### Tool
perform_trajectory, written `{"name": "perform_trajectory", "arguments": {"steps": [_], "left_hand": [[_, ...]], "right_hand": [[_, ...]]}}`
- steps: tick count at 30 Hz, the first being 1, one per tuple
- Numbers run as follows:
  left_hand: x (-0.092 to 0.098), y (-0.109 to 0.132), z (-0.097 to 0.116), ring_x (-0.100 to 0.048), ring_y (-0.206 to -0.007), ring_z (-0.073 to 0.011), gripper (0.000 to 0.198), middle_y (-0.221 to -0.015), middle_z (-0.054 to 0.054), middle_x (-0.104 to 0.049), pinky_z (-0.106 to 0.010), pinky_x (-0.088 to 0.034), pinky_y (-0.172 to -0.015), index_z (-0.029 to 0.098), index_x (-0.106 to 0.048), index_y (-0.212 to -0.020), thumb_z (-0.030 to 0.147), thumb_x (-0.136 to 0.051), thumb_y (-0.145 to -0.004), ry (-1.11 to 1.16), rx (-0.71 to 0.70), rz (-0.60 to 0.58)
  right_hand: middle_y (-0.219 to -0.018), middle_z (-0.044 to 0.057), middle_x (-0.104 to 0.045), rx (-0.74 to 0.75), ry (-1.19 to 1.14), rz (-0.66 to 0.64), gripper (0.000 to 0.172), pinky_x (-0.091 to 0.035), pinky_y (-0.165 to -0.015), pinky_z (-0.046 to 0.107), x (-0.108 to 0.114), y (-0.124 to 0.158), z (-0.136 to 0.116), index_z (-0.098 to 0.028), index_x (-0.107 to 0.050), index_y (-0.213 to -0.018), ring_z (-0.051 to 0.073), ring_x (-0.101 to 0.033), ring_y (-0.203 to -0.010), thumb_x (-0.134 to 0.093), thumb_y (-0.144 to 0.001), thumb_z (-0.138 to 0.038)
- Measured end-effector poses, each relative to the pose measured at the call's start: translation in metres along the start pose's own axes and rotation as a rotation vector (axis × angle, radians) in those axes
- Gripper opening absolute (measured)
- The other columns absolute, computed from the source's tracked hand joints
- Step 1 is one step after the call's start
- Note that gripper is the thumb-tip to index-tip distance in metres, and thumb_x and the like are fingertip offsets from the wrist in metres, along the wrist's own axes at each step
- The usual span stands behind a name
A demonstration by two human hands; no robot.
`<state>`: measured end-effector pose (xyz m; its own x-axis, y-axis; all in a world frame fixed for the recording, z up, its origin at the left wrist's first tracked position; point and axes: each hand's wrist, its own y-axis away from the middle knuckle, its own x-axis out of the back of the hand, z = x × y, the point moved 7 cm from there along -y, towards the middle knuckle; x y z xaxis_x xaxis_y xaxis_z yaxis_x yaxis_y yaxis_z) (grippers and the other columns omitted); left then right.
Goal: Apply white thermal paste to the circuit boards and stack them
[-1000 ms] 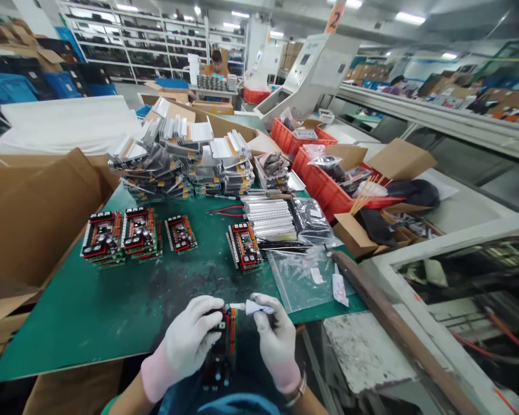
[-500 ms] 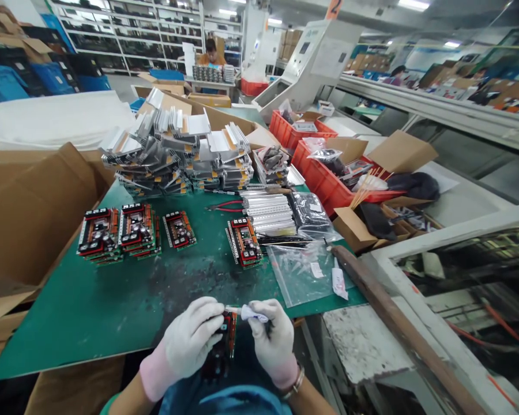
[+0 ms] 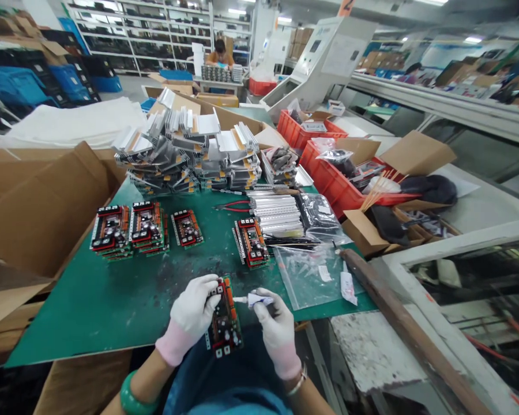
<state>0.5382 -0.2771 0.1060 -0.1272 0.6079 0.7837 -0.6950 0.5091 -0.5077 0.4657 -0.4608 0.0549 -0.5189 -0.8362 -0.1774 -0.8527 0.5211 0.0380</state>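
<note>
gripping circuit board (image 3: 225, 318) in left hand (image 3: 192, 305), right hand (image 3: 277, 329) pinching white tube (image 3: 259, 299)

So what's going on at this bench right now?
A person in white gloves grips a circuit board in the left hand. The right hand holds a small white tube with its nozzle close to the board's edge. More boards sit stacked on the green mat, with aluminium profiles piled beyond.

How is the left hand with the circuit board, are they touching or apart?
Touching. The head view shows the white-gloved left hand holding the upper left edge of the circuit board, with its fingers against the board.
</note>
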Motion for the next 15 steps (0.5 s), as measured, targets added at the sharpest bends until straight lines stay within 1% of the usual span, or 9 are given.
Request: {"name": "perform_trajectory", "arguments": {"steps": [2,4,5,7,9,12,15], "left_hand": [[-0.002,0.001,-0.009,-0.064,-0.108,-0.0238,0.020,-0.112,-0.009,-0.068,-0.043,-0.054,-0.096,0.020,-0.058,-0.109,0.033,-0.044,-0.101,-0.035,0.022,-0.018],[-0.002,0.002,-0.011,-0.059,-0.120,-0.0280,0.028,-0.116,-0.010,-0.067,-0.052,-0.046,-0.107,0.020,-0.058,-0.113,0.041,-0.047,-0.100,-0.025,-0.054,-0.054],[-0.001,0.003,-0.010,-0.054,-0.127,-0.0300,0.033,-0.120,-0.010,-0.066,-0.053,-0.043,-0.109,0.021,-0.059,-0.115,0.048,-0.049,-0.098,-0.001,-0.112,-0.079],[-0.002,0.006,-0.007,-0.043,-0.137,-0.0329,0.046,-0.132,-0.013,-0.060,-0.052,-0.044,-0.109,0.021,-0.059,-0.118,0.059,-0.053,-0.092,0.056,-0.211,-0.158],[-0.006,0.009,-0.006,-0.035,-0.142,-0.0352,0.056,-0.141,-0.015,-0.054,-0.051,-0.046,-0.108,0.021,-0.057,-0.123,0.065,-0.056,-0.087,0.090,-0.260,-0.249],[-0.013,0.011,-0.008,-0.029,-0.145,-0.0371,0.062,-0.147,-0.019,-0.046,-0.053,-0.045,-0.109,0.020,-0.054,-0.128,0.063,-0.061,-0.084,0.112,-0.241,-0.355],[-0.019,0.009,-0.011,-0.028,-0.146,-0.0379,0.056,-0.148,-0.019,-0.045,-0.055,-0.043,-0.110,0.020,-0.058,-0.120,0.058,-0.070,-0.080,0.163,-0.194,-0.405]], "right_hand": [[-0.092,0.008,-0.076,0.060,0.069,-0.032,0.022,-0.058,-0.076,0.032,-0.004,0.003,-0.003,-0.019,-0.074,-0.092,0.020,-0.072,-0.082,-0.072,-0.080,-0.037],[-0.093,0.007,-0.075,0.162,0.162,-0.064,0.016,-0.058,-0.077,0.031,-0.008,0.006,-0.009,-0.020,-0.073,-0.093,0.020,-0.072,-0.084,-0.067,-0.085,-0.033],[-0.094,0.006,-0.075,0.224,0.211,-0.081,0.015,-0.058,-0.078,0.031,-0.011,0.007,-0.013,-0.021,-0.073,-0.094,0.019,-0.071,-0.086,-0.064,-0.088,-0.032],[-0.095,0.006,-0.074,0.347,0.298,-0.121,0.014,-0.058,-0.080,0.031,-0.016,0.011,-0.020,-0.023,-0.071,-0.097,0.019,-0.071,-0.089,-0.059,-0.092,-0.029],[-0.096,0.006,-0.074,0.443,0.360,-0.167,0.016,-0.058,-0.080,0.031,-0.022,0.014,-0.025,-0.024,-0.070,-0.100,0.019,-0.071,-0.090,-0.055,-0.094,-0.026],[-0.095,0.005,-0.074,0.541,0.420,-0.237,0.017,-0.058,-0.080,0.031,-0.031,0.017,-0.029,-0.026,-0.067,-0.105,0.018,-0.071,-0.089,-0.054,-0.096,-0.022],[-0.093,0.004,-0.074,0.592,0.492,-0.280,0.018,-0.057,-0.078,0.031,-0.038,0.018,-0.033,-0.026,-0.068,-0.105,0.017,-0.071,-0.086,-0.054,-0.096,-0.020]]}}
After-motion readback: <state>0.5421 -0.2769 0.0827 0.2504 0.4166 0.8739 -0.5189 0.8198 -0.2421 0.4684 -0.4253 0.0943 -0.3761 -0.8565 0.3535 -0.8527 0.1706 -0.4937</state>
